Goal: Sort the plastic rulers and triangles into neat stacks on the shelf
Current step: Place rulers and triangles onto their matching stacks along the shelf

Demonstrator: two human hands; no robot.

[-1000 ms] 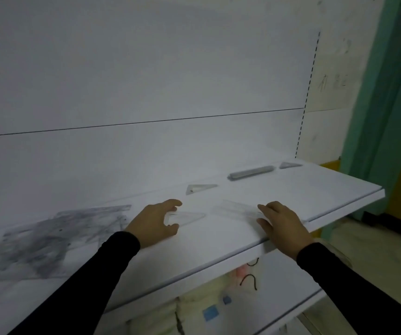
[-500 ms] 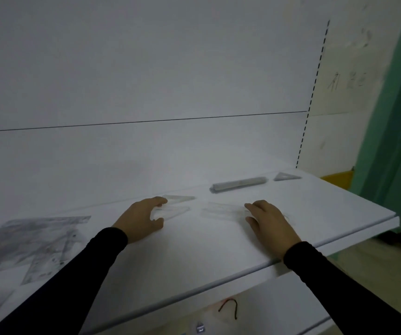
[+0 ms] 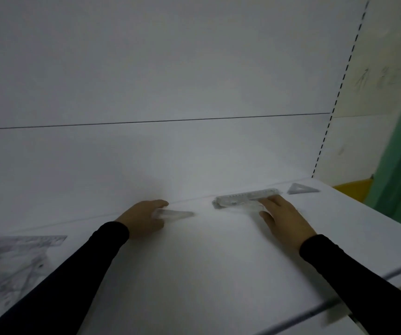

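Sliding pieces toward the white shelf's [image 3: 206,262] back edge, the left hand [image 3: 143,220] pinches a clear plastic triangle [image 3: 177,215] while the right hand [image 3: 284,218] presses flat fingers beside the clear ruler stack [image 3: 243,200]; squaring edges before letting go seems wise.

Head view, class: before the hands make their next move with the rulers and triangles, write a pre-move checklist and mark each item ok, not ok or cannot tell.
1. Left hand holds clear triangle: ok.
2. Right hand has a ruler at ruler stack: ok.
3. Ruler squared on stack: cannot tell, blurred.
4. Far triangle stacked: not ok, lies alone.
5. Left pile sorted: not ok, jumbled.
6. Shelf has room: ok.
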